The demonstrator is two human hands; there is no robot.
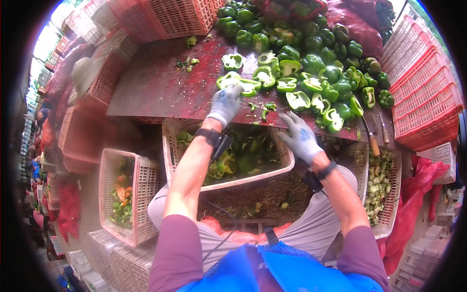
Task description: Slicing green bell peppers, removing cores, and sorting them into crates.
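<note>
Both my hands wear pale grey gloves. My left hand (226, 103) is at the near side of the table, its fingers closed at the edge of a halved green bell pepper (250, 87); the fingertips are partly hidden. My right hand (300, 138) is over the table's front edge with fingers stretched and apart, holding nothing. Cut pepper halves (298, 100) with pale insides lie in front of and right of my hands. Small green scraps (265, 114) lie between them. Behind is a heap of whole green peppers (311, 44).
Below the table edge, a white crate (228, 185) between my knees holds green pepper pieces. A crate with green and orange pieces (129, 194) stands left, one with pale cores (379, 187) right. A wooden-handled knife (373, 144) lies at the table's right edge. Red crates (421, 92) flank the table.
</note>
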